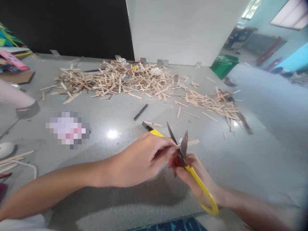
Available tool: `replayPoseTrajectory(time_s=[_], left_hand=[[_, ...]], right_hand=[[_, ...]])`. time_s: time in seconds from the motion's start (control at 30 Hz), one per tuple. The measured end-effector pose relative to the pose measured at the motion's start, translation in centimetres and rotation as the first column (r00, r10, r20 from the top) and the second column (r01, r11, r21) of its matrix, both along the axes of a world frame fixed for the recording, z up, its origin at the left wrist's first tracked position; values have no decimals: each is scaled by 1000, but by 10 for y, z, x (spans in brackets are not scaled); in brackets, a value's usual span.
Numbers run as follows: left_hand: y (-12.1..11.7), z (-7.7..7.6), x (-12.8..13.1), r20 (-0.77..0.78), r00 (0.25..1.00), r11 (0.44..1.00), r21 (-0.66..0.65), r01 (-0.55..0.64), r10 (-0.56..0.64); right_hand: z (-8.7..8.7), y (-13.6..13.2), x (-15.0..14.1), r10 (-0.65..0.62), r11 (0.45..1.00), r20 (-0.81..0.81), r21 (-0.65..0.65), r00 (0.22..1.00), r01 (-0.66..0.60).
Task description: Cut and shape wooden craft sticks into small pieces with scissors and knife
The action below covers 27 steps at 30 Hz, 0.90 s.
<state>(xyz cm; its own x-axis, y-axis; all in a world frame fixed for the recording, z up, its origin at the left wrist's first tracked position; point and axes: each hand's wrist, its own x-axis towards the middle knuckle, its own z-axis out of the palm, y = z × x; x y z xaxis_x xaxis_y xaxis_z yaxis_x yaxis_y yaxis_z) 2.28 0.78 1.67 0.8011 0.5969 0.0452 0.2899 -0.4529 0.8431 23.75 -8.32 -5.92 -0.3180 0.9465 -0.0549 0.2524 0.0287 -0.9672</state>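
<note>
Mid-cut, by the look of it: wooden stick (193, 142) sits across the spread blades of the scissors (194, 173), far end sticking out past them; no cut visible through it, though the fingers hide part. Left hand (141, 158) has thumb and fingertips pinched together on the near end; right hand (207, 179) is curled round the yellow scissor handles. Done vs left: can't count. Big loose heap of sticks (120, 81) at the back of the worktop (108, 211), trailing right; mixed lengths, so can't say which are trimmed and which aren't. My read: job's far from finished if that heap is stock. Containers: only the green bin (222, 68) beside the white panel (180, 32) is clear; contents not readable. Sticks are uncontained. Yellow cutter (155, 132) lies just beyond left hand.
</note>
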Motion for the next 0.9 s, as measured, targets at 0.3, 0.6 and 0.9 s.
replayPoseTrajectory(time_s=[0.3,0.6,0.9], left_hand=[[-1,-2,2,49,999,999,-32,-4,5],[-1,0,3,50,999,998,-58,-17,20],[4,0,1,34,999,999,-47,25,-23]], right_hand=[[-2,1,-3,-39,999,-34,-19,999,38],[-3,0,-2,-46,997,-57,-66,997,42],[5,12,-3,59,997,-198,-34,978,-67]])
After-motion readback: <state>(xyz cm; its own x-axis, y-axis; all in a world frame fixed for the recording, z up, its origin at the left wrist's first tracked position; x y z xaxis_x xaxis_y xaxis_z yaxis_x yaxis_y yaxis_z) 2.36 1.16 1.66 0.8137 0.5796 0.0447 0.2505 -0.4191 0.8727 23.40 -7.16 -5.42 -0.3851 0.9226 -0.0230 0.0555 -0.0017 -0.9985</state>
